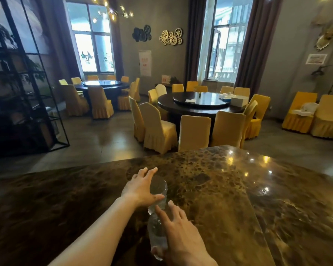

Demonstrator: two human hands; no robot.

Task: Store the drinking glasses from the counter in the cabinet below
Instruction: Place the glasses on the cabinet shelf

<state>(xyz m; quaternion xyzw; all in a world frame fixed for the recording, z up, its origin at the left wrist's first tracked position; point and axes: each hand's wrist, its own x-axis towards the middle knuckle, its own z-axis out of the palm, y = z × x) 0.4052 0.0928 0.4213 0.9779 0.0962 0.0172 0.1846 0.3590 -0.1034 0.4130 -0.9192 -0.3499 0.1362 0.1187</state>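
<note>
Two clear drinking glasses stand close together on the dark brown marble counter (210, 189). The far glass (159, 189) sits between the thumb and the straight, spread fingers of my left hand (140, 189); the thumb lies against its near side and the fingers are not curled round it. The near glass (157, 234) stands just left of my right hand (179, 231), whose fingers are spread and reach along its right side, hiding part of its base. The cabinet below the counter is out of view.
The counter ends at a far edge, and a seam runs down its right part. Beyond it are round dining tables (202, 104) ringed by yellow-covered chairs (159, 129). A black metal shelf frame (27, 83) stands at the left.
</note>
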